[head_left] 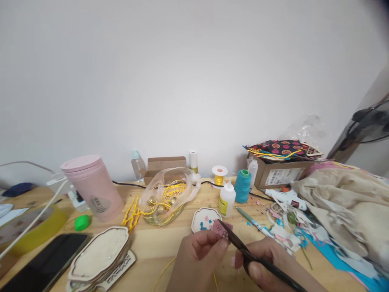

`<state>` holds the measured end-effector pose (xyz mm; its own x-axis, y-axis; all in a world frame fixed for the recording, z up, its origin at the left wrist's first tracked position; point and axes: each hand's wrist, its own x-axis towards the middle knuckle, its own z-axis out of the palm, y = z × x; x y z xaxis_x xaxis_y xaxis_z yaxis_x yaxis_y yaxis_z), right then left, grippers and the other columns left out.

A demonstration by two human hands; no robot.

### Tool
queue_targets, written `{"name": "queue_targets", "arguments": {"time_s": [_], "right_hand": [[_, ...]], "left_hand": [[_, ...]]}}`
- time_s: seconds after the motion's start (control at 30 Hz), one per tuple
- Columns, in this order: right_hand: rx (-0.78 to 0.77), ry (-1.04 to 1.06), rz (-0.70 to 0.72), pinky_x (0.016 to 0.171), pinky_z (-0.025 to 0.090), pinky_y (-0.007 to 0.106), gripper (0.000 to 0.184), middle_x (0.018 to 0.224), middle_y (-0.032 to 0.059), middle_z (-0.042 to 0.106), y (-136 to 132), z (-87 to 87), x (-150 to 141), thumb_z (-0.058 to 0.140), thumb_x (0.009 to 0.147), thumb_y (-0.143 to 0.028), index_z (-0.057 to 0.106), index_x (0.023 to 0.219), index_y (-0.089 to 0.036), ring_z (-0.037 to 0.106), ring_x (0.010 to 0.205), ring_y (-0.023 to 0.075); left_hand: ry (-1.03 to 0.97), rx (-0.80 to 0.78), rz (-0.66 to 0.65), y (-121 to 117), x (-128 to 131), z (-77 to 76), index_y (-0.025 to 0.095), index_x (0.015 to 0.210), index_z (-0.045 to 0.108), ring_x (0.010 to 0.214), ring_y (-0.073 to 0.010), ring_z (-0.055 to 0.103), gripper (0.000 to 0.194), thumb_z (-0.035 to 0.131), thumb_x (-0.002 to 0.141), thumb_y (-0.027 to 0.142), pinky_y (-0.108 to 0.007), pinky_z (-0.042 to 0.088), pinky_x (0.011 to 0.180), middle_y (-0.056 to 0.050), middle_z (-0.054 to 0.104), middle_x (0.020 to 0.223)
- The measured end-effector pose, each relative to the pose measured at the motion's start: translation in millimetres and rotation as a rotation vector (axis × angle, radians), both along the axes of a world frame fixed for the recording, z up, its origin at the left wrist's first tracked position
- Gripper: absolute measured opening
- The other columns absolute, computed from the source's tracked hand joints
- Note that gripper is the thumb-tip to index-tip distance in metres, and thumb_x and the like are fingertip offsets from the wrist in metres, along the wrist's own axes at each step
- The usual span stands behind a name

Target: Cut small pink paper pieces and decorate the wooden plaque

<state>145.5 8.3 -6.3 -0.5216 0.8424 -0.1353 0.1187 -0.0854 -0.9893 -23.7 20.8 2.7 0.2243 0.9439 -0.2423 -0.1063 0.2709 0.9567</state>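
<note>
Pink patterned piece in hands, cluttered wooden table, pale wall

pink scrap, flower outlines visible; dark tool slanted across

The left hand pinched a pink flower-patterned piece while the right hand held a dark, slender tool against it, near the glue bottle.

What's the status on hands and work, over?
Left hand pinching pink patterned piece. Right hand gripping dark tool, tip at piece. Small tray of bits close behind.
</note>
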Motion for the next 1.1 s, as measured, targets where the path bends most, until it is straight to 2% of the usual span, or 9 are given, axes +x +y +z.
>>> {"name": "queue_targets", "arguments": {"time_s": [0.13,0.33,0.57,0.7,0.83,0.97,1.1], "right_hand": [[0.007,-0.007,-0.006,0.030,0.010,0.019,0.053,0.047,-0.0110,0.019,1,-4.9,0,0.049,0.070,-0.063,0.056,0.079,-0.011,0.016,0.034,0.0026],[0.163,-0.033,0.057,0.033,0.010,0.021,0.052,0.045,-0.0104,0.023,6,-4.8,0,0.045,0.073,-0.063,0.053,0.070,-0.012,0.017,0.034,0.0023],[0.163,-0.030,0.055,0.033,0.011,0.019,0.049,0.045,-0.0099,0.024,6,-10.4,-1,0.047,0.074,-0.061,0.051,0.068,-0.013,0.018,0.036,0.0030],[0.190,-0.013,0.025,0.032,0.012,0.017,0.047,0.043,-0.0096,0.025,8,-18.8,0,0.050,0.072,-0.060,0.054,0.068,-0.013,0.018,0.035,0.0031],[0.167,0.015,0.059,0.031,0.012,0.017,0.044,0.043,-0.0095,0.026,9,-19.3,1,0.052,0.072,-0.058,0.053,0.068,-0.014,0.019,0.034,0.0026],[0.197,-0.030,0.052,0.033,0.012,0.018,0.045,0.044,-0.0092,0.025,8,-15.4,1,0.048,0.074,-0.059,0.052,0.067,-0.014,0.019,0.035,0.0028],[0.212,-0.025,0.040,0.032,0.011,0.018,0.046,0.045,-0.0089,0.024,7,-17.1,-3,0.046,0.075,-0.060,0.049,0.064,-0.015,0.019,0.034,0.0028]], "left_hand": [[0.020,0.072,-0.001,1,-2,2.6,0.014,0.066,0.066,0.067,-0.0154,0.056,0.018,0.066,0.064,0.032,-0.023,0.041,0.064,-0.001,0.066,0.065],[0.052,0.099,0.012,2,-4,2.7,0.014,0.065,0.066,0.064,-0.0149,0.054,0.016,0.064,0.064,0.030,-0.023,0.039,0.061,-0.001,0.066,0.063],[0.060,0.052,-0.022,2,-6,4.5,0.013,0.064,0.065,0.060,-0.0130,0.049,0.019,0.063,0.064,0.032,-0.022,0.036,0.058,0.000,0.062,0.060],[0.053,0.061,-0.019,2,-7,10.8,0.012,0.063,0.066,0.062,-0.0143,0.050,0.020,0.065,0.059,0.031,-0.023,0.037,0.061,-0.001,0.062,0.060],[0.053,0.032,-0.014,2,-7,16.5,0.012,0.061,0.066,0.062,-0.0142,0.050,0.020,0.067,0.056,0.031,-0.023,0.036,0.060,-0.001,0.062,0.059],[0.033,0.031,-0.004,3,-8,11.8,0.014,0.056,0.063,0.059,-0.0130,0.050,0.017,0.068,0.056,0.031,-0.022,0.036,0.058,0.001,0.061,0.057],[0.003,0.103,0.025,3,-7,3.0,0.013,0.066,0.066,0.066,-0.0161,0.054,0.020,0.066,0.062,0.033,-0.024,0.039,0.062,-0.002,0.065,0.062]]}}
